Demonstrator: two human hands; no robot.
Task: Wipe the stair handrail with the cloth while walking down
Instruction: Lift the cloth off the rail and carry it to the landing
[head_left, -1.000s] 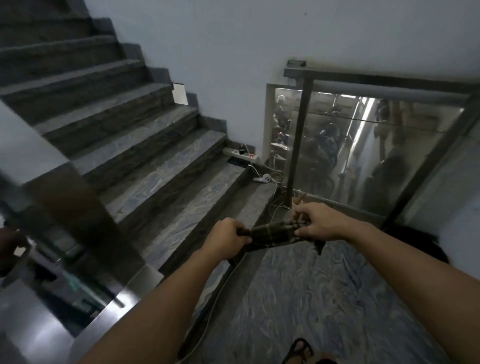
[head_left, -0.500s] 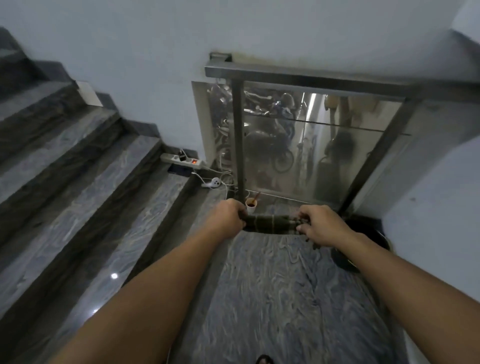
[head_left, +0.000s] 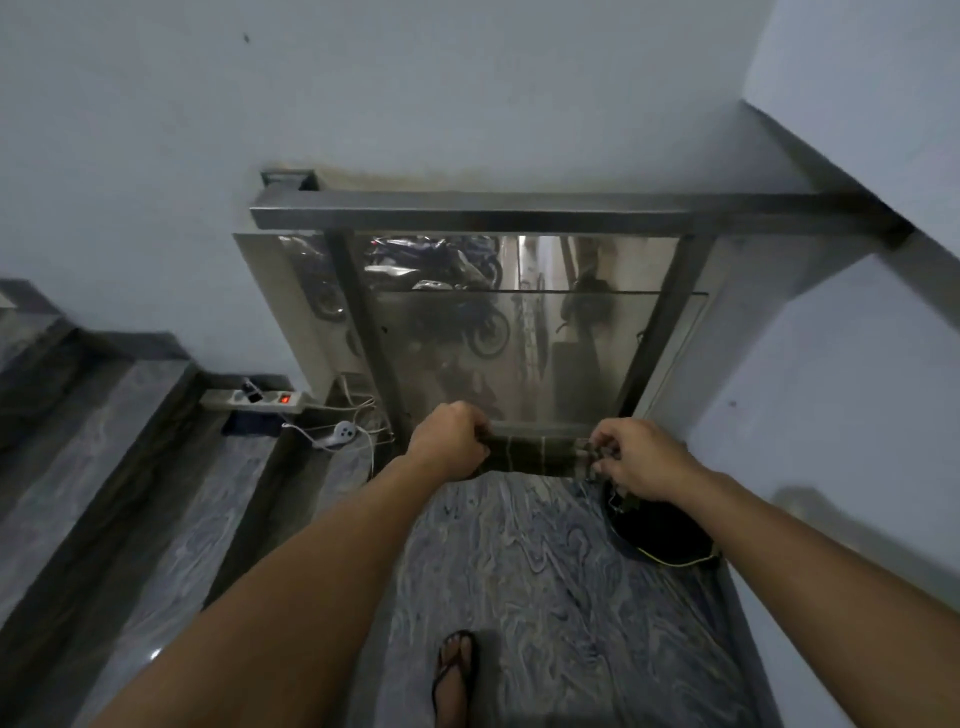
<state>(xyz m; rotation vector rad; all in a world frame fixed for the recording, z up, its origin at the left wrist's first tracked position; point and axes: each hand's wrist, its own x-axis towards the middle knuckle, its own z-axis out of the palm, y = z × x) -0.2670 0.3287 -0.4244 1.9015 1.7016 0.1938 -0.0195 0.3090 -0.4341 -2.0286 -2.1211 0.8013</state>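
A dark checked cloth (head_left: 530, 453) is stretched between both hands over the marble landing. My left hand (head_left: 451, 440) is fisted around its left end, and my right hand (head_left: 638, 456) pinches its right end. The metal handrail (head_left: 519, 212) runs level across the top of a glass railing panel (head_left: 524, 332) straight ahead, well above and beyond the cloth. Neither hand touches the rail.
Grey marble steps (head_left: 130, 467) rise at the left. A power strip (head_left: 254, 400) with white cables (head_left: 337, 434) lies on a step by the railing post. A dark round object (head_left: 662, 535) sits on the landing at the right wall. My sandalled foot (head_left: 454, 670) is below.
The view has swung right, away from the rising steps and onto the glass railing. Both hands keep the cloth stretched and are now nearer the foot of the panel.
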